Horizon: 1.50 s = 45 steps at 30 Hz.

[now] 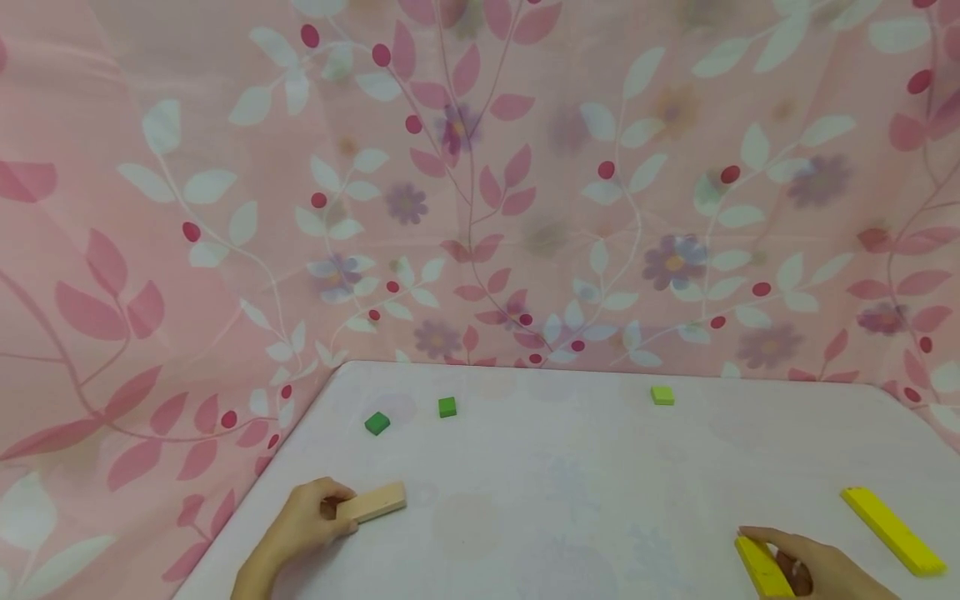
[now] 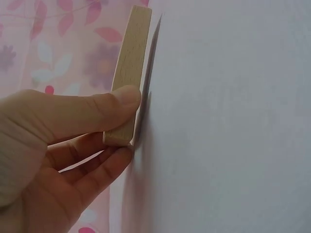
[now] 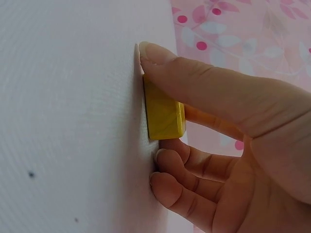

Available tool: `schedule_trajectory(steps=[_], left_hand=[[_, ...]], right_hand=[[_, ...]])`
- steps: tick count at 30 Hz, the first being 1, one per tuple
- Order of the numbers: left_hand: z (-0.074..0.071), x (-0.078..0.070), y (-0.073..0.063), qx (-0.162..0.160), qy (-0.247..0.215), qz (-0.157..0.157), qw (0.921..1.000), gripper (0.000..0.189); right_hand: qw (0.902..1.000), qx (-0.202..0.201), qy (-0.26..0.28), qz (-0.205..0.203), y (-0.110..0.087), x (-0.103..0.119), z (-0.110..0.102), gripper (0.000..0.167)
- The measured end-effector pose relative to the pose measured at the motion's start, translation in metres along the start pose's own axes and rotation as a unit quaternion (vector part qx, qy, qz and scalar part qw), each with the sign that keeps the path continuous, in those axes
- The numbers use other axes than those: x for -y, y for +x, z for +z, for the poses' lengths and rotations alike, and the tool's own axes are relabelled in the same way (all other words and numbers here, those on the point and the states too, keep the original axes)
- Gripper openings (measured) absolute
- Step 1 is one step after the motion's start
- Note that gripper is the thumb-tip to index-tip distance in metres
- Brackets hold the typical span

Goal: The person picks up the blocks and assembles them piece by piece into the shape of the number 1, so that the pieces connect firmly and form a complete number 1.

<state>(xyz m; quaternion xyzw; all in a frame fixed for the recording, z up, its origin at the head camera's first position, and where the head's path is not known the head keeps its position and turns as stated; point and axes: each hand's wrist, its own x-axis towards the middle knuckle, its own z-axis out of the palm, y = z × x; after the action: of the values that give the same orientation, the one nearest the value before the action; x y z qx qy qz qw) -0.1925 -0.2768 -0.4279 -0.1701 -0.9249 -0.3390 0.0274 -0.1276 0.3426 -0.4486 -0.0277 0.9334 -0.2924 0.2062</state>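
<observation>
My left hand (image 1: pixel 311 517) pinches one end of a plain wooden block (image 1: pixel 378 502) at the left of the table. In the left wrist view the thumb lies across the wooden block (image 2: pixel 132 58), with fingers beneath, and a narrow shadow runs beside it on the table. At the lower right, my right hand (image 1: pixel 821 567) grips a yellow block (image 1: pixel 763 571) between thumb and fingers. The right wrist view shows this yellow block's end (image 3: pixel 164 114) close against the table surface; whether it touches is unclear. Another long yellow block (image 1: pixel 892 531) lies right of that hand.
Two dark green blocks (image 1: pixel 377 423) lie at the back left of the white table (image 1: pixel 525 483). A light green block (image 1: pixel 662 396) is at the back right. A pink floral curtain (image 1: pixel 480 183) hangs behind and along the left edge.
</observation>
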Motion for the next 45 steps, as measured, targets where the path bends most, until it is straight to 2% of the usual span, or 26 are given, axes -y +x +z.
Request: schedule_trajectory(steps=[4, 7, 11, 16, 23, 29, 34, 41, 45], left_hand=[[0.002, -0.003, 0.003, -0.006, 0.004, 0.013, 0.9999, 0.029], [0.003, -0.005, 0.006, -0.012, 0.005, 0.030, 0.9995, 0.028], [0.004, -0.010, 0.009, -0.001, -0.012, 0.034, 0.9993, 0.029], [0.007, -0.016, 0.014, 0.013, -0.024, 0.030, 0.9992, 0.030], [0.014, -0.021, 0.023, 0.022, -0.022, 0.039, 0.9987, 0.030], [0.019, -0.029, 0.030, 0.029, -0.021, 0.061, 0.9975, 0.029], [0.024, -0.031, 0.035, 0.040, -0.020, 0.059, 0.9973, 0.029], [0.031, -0.035, 0.040, 0.042, -0.010, 0.082, 0.9957, 0.027], [0.037, -0.040, 0.046, 0.043, -0.004, 0.083, 0.9956, 0.028]], right_hand=[[1.0000, 0.001, 0.003, -0.005, 0.000, 0.003, 0.000, 0.085], [1.0000, -0.003, -0.001, 0.006, 0.001, 0.003, 0.000, 0.086], [0.9997, -0.012, -0.012, 0.017, 0.003, 0.001, 0.002, 0.088], [0.9999, -0.007, -0.014, 0.000, 0.003, -0.002, 0.002, 0.085], [0.9997, 0.000, -0.005, -0.025, -0.001, 0.003, -0.002, 0.083], [0.9999, -0.006, -0.014, -0.009, -0.002, 0.005, 0.000, 0.085], [0.9996, -0.013, -0.025, 0.011, 0.000, 0.003, 0.003, 0.087], [0.9996, -0.012, -0.023, 0.006, 0.005, -0.006, 0.005, 0.086], [0.9995, -0.016, -0.022, 0.015, 0.006, -0.006, 0.005, 0.089]])
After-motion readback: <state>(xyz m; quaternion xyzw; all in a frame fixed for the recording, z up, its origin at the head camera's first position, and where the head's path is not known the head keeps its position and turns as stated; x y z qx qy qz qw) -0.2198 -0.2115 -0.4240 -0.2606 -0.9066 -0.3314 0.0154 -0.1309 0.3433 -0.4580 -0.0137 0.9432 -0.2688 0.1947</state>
